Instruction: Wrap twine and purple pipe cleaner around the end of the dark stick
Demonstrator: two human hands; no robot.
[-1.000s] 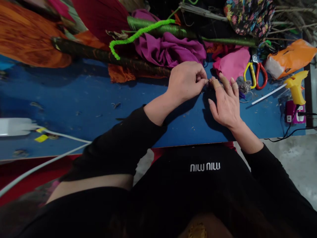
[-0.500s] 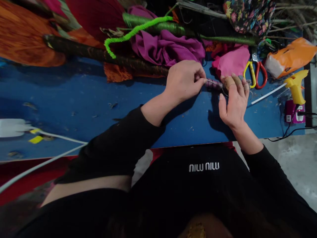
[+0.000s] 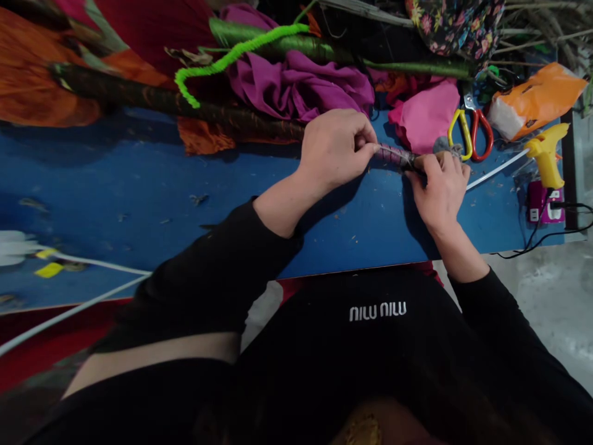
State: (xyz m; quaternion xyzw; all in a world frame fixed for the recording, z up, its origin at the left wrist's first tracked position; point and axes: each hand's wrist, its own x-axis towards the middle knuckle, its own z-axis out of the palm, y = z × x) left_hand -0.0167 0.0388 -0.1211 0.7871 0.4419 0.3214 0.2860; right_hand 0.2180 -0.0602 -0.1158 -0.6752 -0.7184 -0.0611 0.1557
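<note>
A dark branch (image 3: 185, 105) lies along the table, and its right end is wrapped in a purple binding (image 3: 391, 154) crossed by dark thread. My left hand (image 3: 336, 145) is closed, thumb and fingers pinching at the left edge of the wrapped part. At the far right end of the wrapping, my right hand (image 3: 442, 191) has its fingers curled around the tip. Whether either hand also holds loose thread is hidden. A bit of grey fluffy material (image 3: 447, 147) sits just behind the right fingers.
Behind the hands lie purple cloth (image 3: 301, 86), pink cloth (image 3: 430, 114), a bright green fuzzy stem (image 3: 241, 49) and scissors (image 3: 482, 136). To the right are a yellow glue gun (image 3: 550, 154) and a purple power socket (image 3: 542, 204). A white cable (image 3: 74, 318) crosses the table's left front edge.
My right fingers, stretched out over the tip before, are now curled around it. My left hand keeps its pinch. The whole view has shifted slightly.
</note>
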